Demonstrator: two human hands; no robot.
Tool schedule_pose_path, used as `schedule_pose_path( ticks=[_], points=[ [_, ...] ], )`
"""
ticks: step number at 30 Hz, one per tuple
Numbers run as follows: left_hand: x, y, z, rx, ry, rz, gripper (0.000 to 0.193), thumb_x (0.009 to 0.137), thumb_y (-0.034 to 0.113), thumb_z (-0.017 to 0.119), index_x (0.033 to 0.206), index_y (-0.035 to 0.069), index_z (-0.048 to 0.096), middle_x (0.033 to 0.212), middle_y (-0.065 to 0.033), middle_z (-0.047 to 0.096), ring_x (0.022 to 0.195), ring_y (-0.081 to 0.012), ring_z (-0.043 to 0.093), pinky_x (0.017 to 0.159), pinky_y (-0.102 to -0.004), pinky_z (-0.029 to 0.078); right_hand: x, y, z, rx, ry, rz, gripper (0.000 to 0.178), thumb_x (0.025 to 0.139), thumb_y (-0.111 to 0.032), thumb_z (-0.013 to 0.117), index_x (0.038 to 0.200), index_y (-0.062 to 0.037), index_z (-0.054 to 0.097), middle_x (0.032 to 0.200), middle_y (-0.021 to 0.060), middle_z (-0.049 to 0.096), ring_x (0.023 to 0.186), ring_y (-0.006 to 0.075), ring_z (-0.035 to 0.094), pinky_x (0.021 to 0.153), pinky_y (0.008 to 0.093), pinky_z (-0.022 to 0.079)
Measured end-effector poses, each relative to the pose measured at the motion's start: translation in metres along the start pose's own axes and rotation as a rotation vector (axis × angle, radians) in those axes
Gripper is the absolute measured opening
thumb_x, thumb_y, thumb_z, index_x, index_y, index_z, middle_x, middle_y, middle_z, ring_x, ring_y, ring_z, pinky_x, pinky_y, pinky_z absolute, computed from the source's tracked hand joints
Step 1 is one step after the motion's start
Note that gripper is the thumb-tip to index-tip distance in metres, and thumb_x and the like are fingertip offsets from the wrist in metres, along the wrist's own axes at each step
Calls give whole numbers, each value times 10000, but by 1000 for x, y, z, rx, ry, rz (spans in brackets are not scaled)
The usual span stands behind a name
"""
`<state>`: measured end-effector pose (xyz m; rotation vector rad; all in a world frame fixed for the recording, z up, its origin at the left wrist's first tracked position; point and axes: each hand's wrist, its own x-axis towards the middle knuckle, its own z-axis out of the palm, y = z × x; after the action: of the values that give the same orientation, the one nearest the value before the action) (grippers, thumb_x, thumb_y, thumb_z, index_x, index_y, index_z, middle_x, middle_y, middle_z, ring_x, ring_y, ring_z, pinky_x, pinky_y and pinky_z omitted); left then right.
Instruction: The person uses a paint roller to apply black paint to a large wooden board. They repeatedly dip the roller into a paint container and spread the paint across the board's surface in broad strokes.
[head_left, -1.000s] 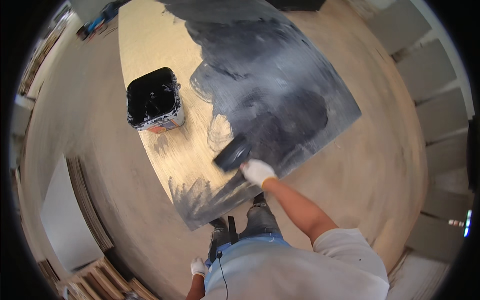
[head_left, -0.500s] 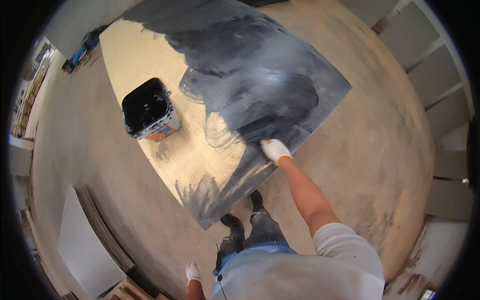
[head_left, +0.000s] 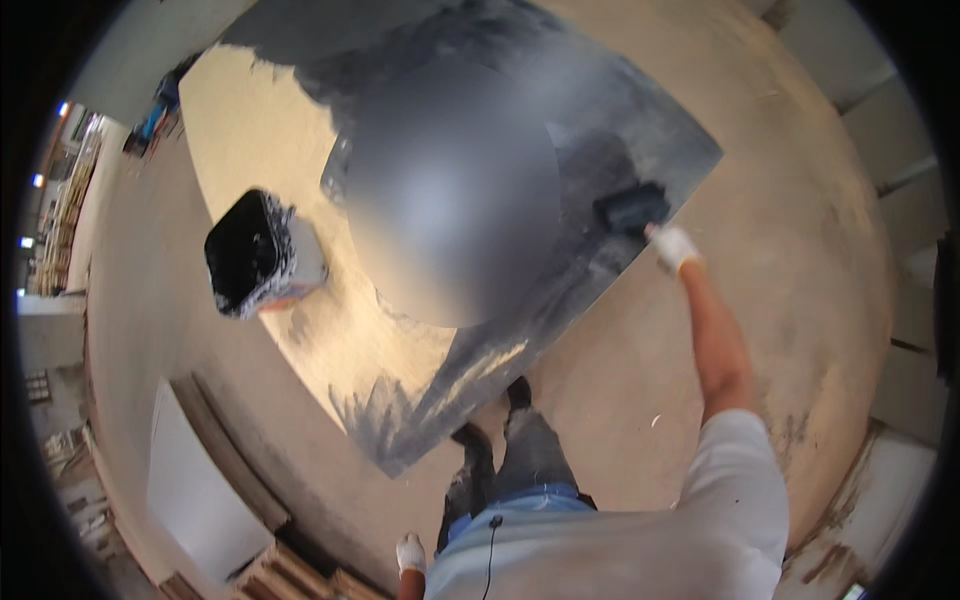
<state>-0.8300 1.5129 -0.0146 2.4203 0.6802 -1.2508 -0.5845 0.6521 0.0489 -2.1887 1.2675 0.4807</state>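
My right hand (head_left: 675, 248), in a white knit glove, is closed on a wide paint brush (head_left: 632, 208) coated in black. The brush lies against the near right edge of a large board (head_left: 300, 345), over wet black paint (head_left: 665, 130). Black covers the board's far and right parts; pale yellow surface shows on the left. A square paint bucket (head_left: 310, 262), smeared with black and holding black paint, stands on the pale part. My left hand (head_left: 410, 553), also gloved, hangs low beside my body with fingers loosely apart and nothing seen in it. A round blur hides the board's middle.
Pale sheets (head_left: 200, 490) are stacked on the floor at the lower left, with wooden strips (head_left: 285, 575) near them. Grey panels (head_left: 880, 140) line the right side. Blue and dark items (head_left: 155, 122) lie beyond the board's far left corner.
My right hand has moved right and away from me with the brush, along the board's near edge. The view has shifted, so the bucket appears farther left and lower. My left hand still hangs low.
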Motion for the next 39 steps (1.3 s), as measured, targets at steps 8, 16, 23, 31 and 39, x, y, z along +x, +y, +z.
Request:
schedule_pose_path(
  ticks=[8, 16, 23, 31, 39],
  points=[
    [-29, 38, 2, -144, 200, -119, 475, 970, 342, 563, 1251, -10, 714, 1212, -253, 727, 1181, -375, 678, 1028, -433, 508, -127, -123, 105, -382, -230, -515, 502, 1008, -453, 483, 1006, -54, 786, 1081, 208, 751, 1030, 415, 715, 914, 506, 558],
    [-13, 42, 5, -193, 171, -74, 488, 967, 364, 560, 1276, 21, 715, 1250, -242, 718, 1230, -372, 657, 1057, -426, 492, -271, -50, 185, -318, -337, -343, 469, 1044, -484, 485, 1082, -54, 669, 1052, 229, 755, 1006, 426, 723, 867, 547, 550],
    [20, -2, -22, -128, 97, 12, 483, 962, 342, 561, 1287, 15, 703, 1263, -243, 711, 1220, -369, 660, 1049, -425, 494, -348, -74, 258, -203, -304, -166, 515, 1043, -511, 445, 1145, -58, 665, 1118, 246, 734, 1087, 450, 690, 975, 544, 519],
    [83, -80, -93, -250, 148, 171, 470, 967, 304, 560, 1295, -8, 687, 1265, -239, 708, 1214, -340, 659, 1055, -398, 485, -335, -100, 266, 75, -33, -18, 576, 1055, -485, 421, 1193, -1, 701, 1250, 291, 681, 1219, 463, 619, 1040, 528, 479],
    [136, -205, -175, -292, 164, 100, 460, 949, 264, 555, 1265, -44, 685, 1231, -243, 720, 1176, -352, 664, 1030, -410, 496, -352, -121, 277, 185, -135, 88, 658, 1045, -552, 460, 1162, 54, 690, 1076, 317, 721, 1050, 487, 692, 928, 525, 516]
  ],
)
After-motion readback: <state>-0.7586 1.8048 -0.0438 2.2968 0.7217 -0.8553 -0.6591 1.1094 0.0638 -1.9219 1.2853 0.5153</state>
